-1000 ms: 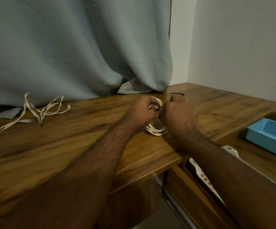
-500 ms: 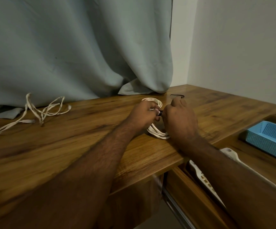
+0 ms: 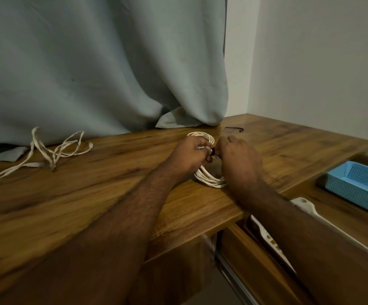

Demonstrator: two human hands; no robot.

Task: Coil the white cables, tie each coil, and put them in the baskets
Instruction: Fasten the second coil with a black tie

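Observation:
A coiled white cable (image 3: 207,178) lies on the wooden desk (image 3: 90,194) near its right front edge. My left hand (image 3: 189,156) grips the coil from the left, and my right hand (image 3: 238,159) pinches a small black tie (image 3: 212,152) at the coil between the two hands. Both hands hide the coil's middle. A loose, uncoiled white cable (image 3: 53,150) sprawls at the far left by the curtain. Another black tie (image 3: 234,128) lies on the desk behind my hands. A blue perforated basket (image 3: 359,183) sits lower at the right.
A grey-green curtain (image 3: 101,67) hangs behind the desk and drapes onto it. Below the desk edge an open drawer (image 3: 255,260) holds a white power strip (image 3: 271,238). A white wall (image 3: 321,62) closes the right side.
The view has shifted slightly, and the coil's far loop now shows above my left hand. Both hands stay pinched together at the tie.

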